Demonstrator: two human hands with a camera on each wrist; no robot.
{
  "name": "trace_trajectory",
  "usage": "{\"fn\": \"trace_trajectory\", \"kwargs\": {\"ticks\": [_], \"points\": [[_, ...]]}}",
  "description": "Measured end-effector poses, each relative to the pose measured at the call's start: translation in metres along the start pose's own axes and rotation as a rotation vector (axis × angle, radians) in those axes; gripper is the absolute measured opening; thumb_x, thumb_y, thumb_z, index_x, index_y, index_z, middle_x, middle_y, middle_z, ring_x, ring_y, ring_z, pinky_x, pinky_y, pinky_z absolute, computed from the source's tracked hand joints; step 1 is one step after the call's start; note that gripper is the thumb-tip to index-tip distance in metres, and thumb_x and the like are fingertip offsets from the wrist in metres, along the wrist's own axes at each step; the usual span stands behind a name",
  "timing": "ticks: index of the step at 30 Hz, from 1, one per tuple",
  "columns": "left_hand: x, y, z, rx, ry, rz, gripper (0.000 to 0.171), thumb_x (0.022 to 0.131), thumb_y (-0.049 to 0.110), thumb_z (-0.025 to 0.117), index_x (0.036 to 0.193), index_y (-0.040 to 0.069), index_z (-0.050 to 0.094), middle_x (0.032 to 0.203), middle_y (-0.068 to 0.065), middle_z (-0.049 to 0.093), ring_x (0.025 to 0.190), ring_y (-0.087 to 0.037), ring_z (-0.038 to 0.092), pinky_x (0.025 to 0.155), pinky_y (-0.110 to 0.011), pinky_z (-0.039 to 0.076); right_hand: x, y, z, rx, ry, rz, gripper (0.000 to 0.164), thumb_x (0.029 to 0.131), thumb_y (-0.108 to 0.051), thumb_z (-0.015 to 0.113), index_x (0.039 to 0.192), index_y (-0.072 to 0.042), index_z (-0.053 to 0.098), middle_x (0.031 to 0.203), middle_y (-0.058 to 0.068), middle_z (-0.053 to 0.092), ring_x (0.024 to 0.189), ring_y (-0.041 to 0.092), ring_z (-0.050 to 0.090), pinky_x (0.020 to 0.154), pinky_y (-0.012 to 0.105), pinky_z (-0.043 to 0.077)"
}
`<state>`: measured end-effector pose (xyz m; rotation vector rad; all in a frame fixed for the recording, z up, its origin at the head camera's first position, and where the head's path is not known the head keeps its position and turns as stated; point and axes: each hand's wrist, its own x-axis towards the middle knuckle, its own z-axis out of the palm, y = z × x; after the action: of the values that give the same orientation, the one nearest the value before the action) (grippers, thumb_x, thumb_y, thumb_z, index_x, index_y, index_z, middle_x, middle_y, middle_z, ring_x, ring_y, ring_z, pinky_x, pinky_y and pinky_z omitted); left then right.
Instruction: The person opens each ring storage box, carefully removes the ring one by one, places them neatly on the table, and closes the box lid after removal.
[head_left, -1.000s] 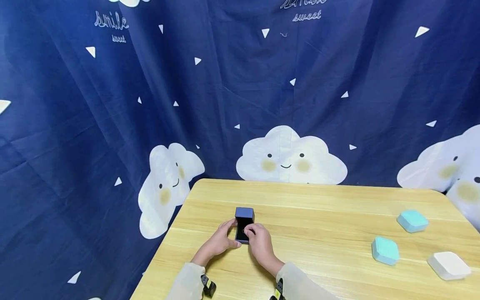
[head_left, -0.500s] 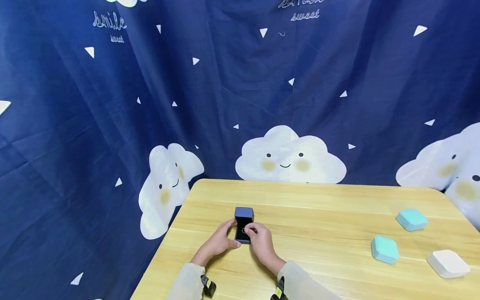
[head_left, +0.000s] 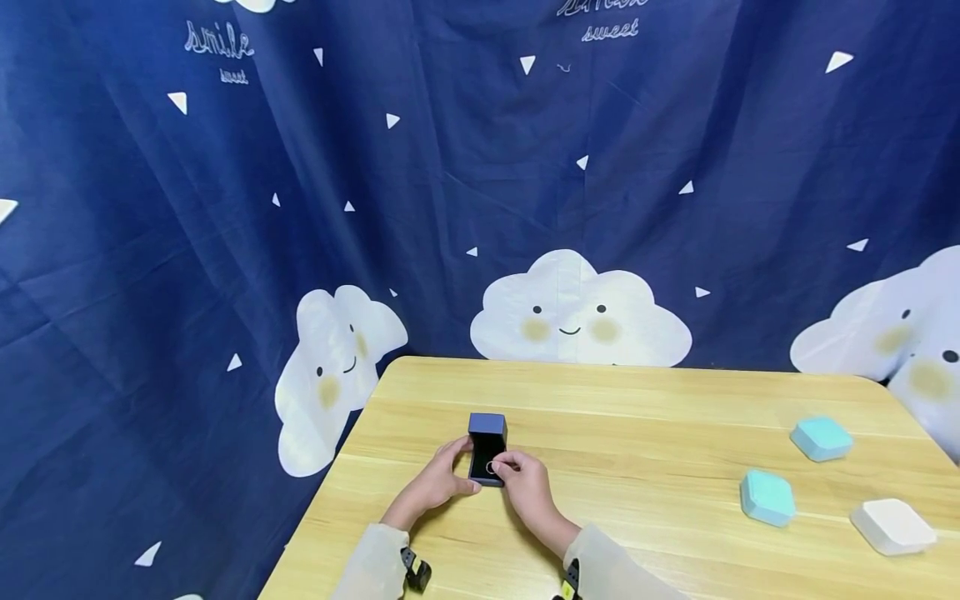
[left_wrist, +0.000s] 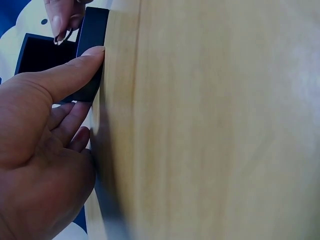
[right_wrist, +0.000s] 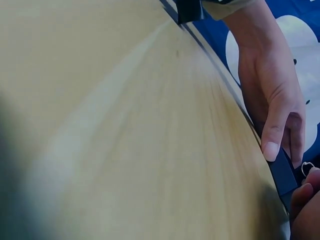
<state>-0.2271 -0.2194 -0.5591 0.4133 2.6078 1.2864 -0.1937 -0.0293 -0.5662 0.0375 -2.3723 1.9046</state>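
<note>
1. Ring (head_left: 490, 467) in the right hand (head_left: 527, 486): thumb and fingertips close in a pinch on its thin band, and part of the loop pokes out over the dark inside of the box (head_left: 483, 451). From where I stand I can't tell whether it touches the lining.
2. The box stands open on the left part of the table (head_left: 637, 433), lid (head_left: 487, 424) upright at the back. The left hand (head_left: 437, 483) curves round it, opened only as wide as the box: thumb (left_wrist: 72, 75) along the near edge, fingers round the left side.
3. To do such fine work well, I'd have the left hand hold the base firmly against the wood, without squeezing, so it can't skid or tip.
4. The right hand probably does best with a light pinch and tiny fingertip movements. A thin band could slip, and knuckles could knock the lid.
5. Pale, grained wood makes the tabletop, its far corners rounded. Over on the right, well apart from the hands, sit two turquoise pieces (head_left: 822, 438) (head_left: 767, 497) and a white one (head_left: 893, 527).
6. Behind it hangs a navy curtain (head_left: 450, 167) with white triangles, smiling clouds (head_left: 581, 321) and the words "smile" and "sweet".
</note>
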Motion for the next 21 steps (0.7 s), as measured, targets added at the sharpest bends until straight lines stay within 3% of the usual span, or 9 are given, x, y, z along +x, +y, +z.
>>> {"fn": "trace_trajectory", "kwargs": {"ticks": [11,21], "points": [[0.000,0.000,-0.001,0.013,-0.004,0.009,0.086,0.078,0.013,0.085,0.151,0.000,0.040,0.148,-0.020,0.048,0.145,-0.043,0.031,0.119,-0.063,0.021,-0.019,0.000,-0.007,-0.028,-0.045,-0.016,0.005,0.090,-0.010,0.073,0.090,-0.006,0.077,0.092,0.004,0.075,0.089,0.014,0.063,0.078,0.025,0.051],[-0.002,0.002,-0.001,0.001,0.001,0.023,0.085,0.078,0.011,0.084,0.150,-0.001,0.041,0.148,-0.021,0.048,0.144,-0.043,0.031,0.119,-0.063,0.021,-0.031,-0.001,-0.009,-0.074,-0.180,-0.049,0.005,0.090,-0.010,0.074,0.087,-0.006,0.076,0.085,0.000,0.073,0.083,0.008,0.063,0.074,0.023,0.052]]}}
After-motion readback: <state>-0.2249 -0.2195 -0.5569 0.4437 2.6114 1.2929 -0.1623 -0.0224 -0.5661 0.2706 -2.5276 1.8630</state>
